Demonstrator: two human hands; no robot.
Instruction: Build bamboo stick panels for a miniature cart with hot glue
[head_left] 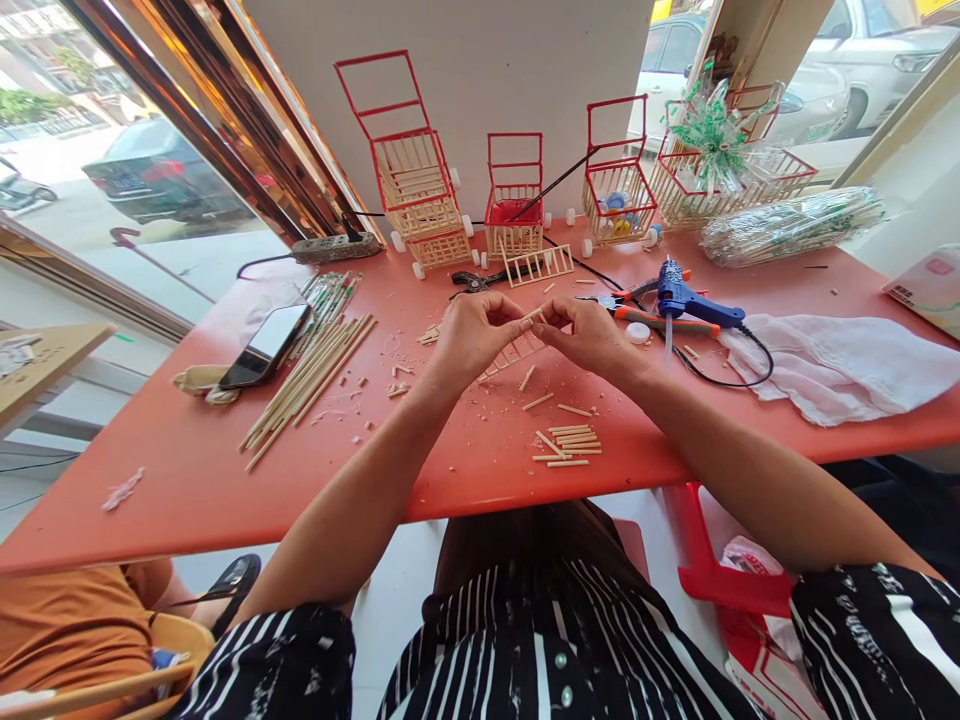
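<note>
Between both hands (536, 335), a short wooden stick (534, 316)

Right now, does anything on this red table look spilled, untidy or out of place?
Yes. Small wood offcuts and chips lie scattered over the red table around both hands, which pinch a short wooden stick. The blue glue gun lies on its side, its black cord looping loosely beside the crumpled white cloth.

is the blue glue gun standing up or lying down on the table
Lying down. The blue glue gun rests on its side on the red table, right of both hands, its black cord looping toward the white cloth.
</note>
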